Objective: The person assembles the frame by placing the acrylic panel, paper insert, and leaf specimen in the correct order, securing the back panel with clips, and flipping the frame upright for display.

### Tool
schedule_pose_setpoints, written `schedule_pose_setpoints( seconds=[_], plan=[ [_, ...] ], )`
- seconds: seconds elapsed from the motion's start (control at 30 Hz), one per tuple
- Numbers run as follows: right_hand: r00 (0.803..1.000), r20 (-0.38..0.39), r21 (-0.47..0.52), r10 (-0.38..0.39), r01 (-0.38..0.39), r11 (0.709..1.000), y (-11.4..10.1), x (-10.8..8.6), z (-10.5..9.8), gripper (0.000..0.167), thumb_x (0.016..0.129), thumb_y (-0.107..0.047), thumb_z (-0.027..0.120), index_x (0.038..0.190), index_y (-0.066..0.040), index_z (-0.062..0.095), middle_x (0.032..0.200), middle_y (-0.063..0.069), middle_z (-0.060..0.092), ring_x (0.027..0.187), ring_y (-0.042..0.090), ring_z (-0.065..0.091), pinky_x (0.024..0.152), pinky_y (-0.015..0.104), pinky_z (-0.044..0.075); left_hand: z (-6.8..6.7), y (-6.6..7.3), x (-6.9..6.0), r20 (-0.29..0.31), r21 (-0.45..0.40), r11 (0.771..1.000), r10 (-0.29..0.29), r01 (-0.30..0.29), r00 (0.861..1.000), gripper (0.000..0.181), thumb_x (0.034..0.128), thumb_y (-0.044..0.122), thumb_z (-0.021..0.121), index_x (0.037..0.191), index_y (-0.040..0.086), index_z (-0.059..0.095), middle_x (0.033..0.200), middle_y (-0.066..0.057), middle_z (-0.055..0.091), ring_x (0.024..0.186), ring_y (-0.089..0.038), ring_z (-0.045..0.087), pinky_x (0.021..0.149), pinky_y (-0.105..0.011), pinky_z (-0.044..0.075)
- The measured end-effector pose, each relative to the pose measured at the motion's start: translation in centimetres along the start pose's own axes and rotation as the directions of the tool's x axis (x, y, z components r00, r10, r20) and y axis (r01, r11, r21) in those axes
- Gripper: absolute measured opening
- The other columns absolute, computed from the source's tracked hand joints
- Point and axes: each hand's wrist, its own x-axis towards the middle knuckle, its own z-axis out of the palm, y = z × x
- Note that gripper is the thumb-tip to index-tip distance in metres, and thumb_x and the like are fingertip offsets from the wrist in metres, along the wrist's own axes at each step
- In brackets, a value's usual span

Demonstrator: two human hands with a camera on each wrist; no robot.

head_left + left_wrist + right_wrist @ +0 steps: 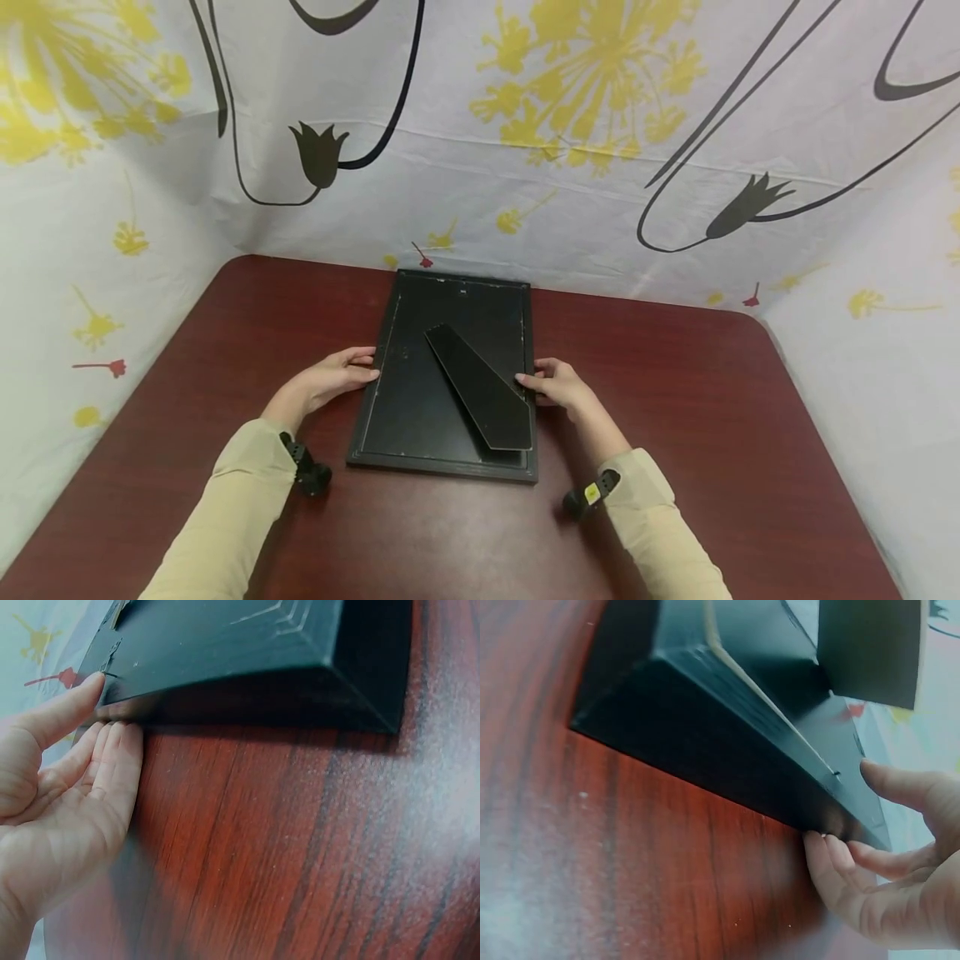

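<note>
Beside the easel-backed picture frame, left hand and right hand pinch opposite long edges, probably for balance.

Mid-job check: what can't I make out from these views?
Black frame's front: hidden in the head view, since it faces down on the table.
Most of the frame's back: cut off by the top edge of the left wrist view.
Part of the stand: cut off by the right wrist view's top edge.
Light mark near the frame's far edge: too small to identify, head view.
</note>
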Motion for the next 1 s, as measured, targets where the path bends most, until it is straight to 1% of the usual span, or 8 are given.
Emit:
schedule_pose_setpoints(
  seconds=[0.13,0.3,0.4,0.53,0.8,0.9,1.0],
  plan=[
    [1.000,0.011,0.088,0.009,-0.010,0.996,0.1,0.4,-0.6,0.053,0.089,-0.015,0.060,0.133,0.004,0.038,0.103,0.012,0.056,0.078,0.008,0.060,0.081,0.036,0.056,-0.1,0.0,0.1,0.015,0.011,1.000,0.010,-0.011,1.000,0.071,0.0918,0.018,0.055,0.147,0.007,0.012,0.145,-0.022,0.018,0.135,-0.035,0.029,0.114,-0.048,0.022],
    [1.000,0.013,0.140,0.011,-0.013,0.990,0.5,0.7,-1.1,0.050,0.088,-0.010,0.060,0.133,0.002,0.041,0.091,0.004,0.058,0.071,0.005,0.060,0.075,0.030,0.057,-0.4,-0.1,0.0,0.042,0.029,0.999,0.018,-0.019,0.999,0.073,0.0914,0.019,0.056,0.147,0.007,0.010,0.145,-0.024,0.019,0.135,-0.036,0.026,0.114,-0.049,0.022],
    [1.000,0.009,0.149,0.010,-0.011,0.989,0.5,0.8,-1.1,0.050,0.087,-0.010,0.061,0.132,0.001,0.043,0.087,0.001,0.058,0.070,0.004,0.060,0.071,0.028,0.058,-0.5,-0.1,-0.1,0.054,0.040,0.999,0.019,-0.021,0.998,0.074,0.0913,0.020,0.056,0.147,0.008,0.009,0.147,-0.024,0.018,0.136,-0.037,0.023,0.113,-0.050,0.023],
    [1.000,-0.007,0.151,0.007,-0.006,0.989,0.5,0.8,-0.9,0.049,0.087,-0.009,0.062,0.131,0.000,0.045,0.085,0.001,0.059,0.069,0.005,0.060,0.068,0.027,0.058,-0.5,0.2,-0.3,0.054,0.053,0.999,0.008,-0.011,0.998,0.076,0.0905,0.020,0.057,0.147,0.008,0.008,0.148,-0.023,0.016,0.136,-0.038,0.021,0.113,-0.051,0.023],
    [1.000,-0.025,0.124,-0.017,0.020,0.992,0.7,0.7,-0.6,0.049,0.087,-0.010,0.062,0.132,-0.001,0.045,0.089,0.005,0.056,0.070,0.006,0.060,0.071,0.029,0.058,-0.3,0.9,-0.3,0.023,0.079,0.996,-0.031,0.029,0.999,0.078,0.0889,0.021,0.060,0.147,0.006,0.010,0.148,-0.022,0.016,0.135,-0.038,0.025,0.112,-0.050,0.025],
    [0.999,-0.025,0.123,-0.022,0.025,0.992,0.8,0.7,-0.6,0.048,0.087,-0.009,0.061,0.132,-0.001,0.044,0.089,0.005,0.055,0.071,0.007,0.059,0.071,0.028,0.058,-0.1,1.2,-0.2,0.024,0.114,0.993,-0.043,0.040,0.999,0.078,0.0895,0.021,0.059,0.146,0.003,0.008,0.147,-0.024,0.015,0.134,-0.039,0.024,0.111,-0.051,0.025],
    [0.999,-0.028,0.117,-0.021,0.024,0.993,0.9,0.6,-0.7,0.048,0.088,-0.010,0.060,0.132,-0.001,0.044,0.090,0.006,0.055,0.072,0.007,0.059,0.071,0.028,0.058,0.5,1.7,0.0,-0.002,0.179,0.982,-0.064,0.064,0.998,0.079,0.0891,0.022,0.059,0.145,0.001,0.007,0.146,-0.026,0.015,0.134,-0.041,0.024,0.110,-0.053,0.027]
  ],
)
